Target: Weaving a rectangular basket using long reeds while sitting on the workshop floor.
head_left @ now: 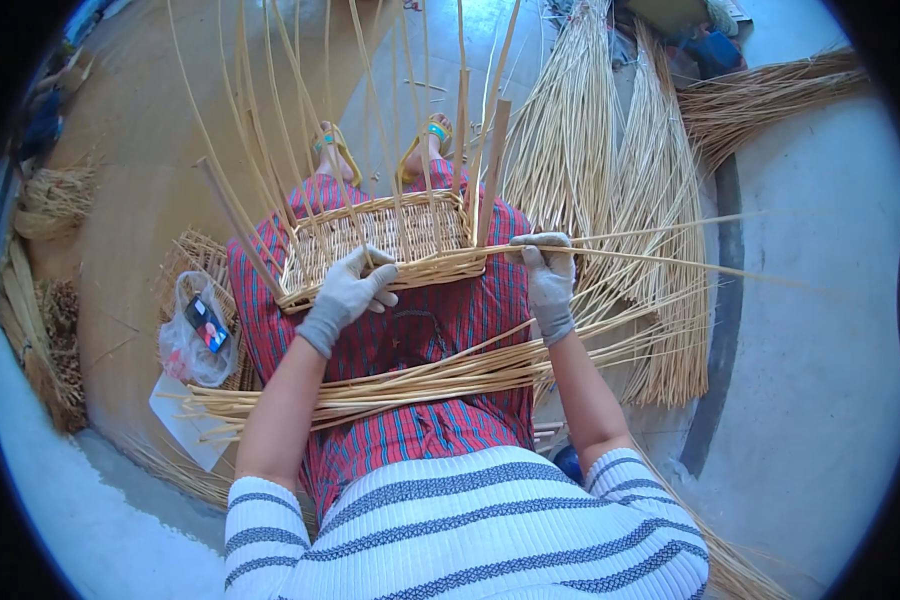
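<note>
A part-woven wicker basket (330,236) rests on my lap, its flat woven base facing up. Tall thin canes and several thicker wooden stakes (494,165) rise from its edges. My left hand (352,290), in a pale work glove, grips the near woven rim (440,266), thumb and fingers closed round it. To the right of the basket, my gloved right hand (548,272) is closed on long wicker strands (660,262) that run from the near right corner out to the right. A bundle of loose canes (420,388) lies across my thighs.
Big sheaves of canes (580,130) lie on the floor at the right, with another sheaf (770,95) beyond. On the left, a phone (207,322) sits in a clear plastic bag (192,350) over woven pieces. My sandalled feet (425,145) are past the basket.
</note>
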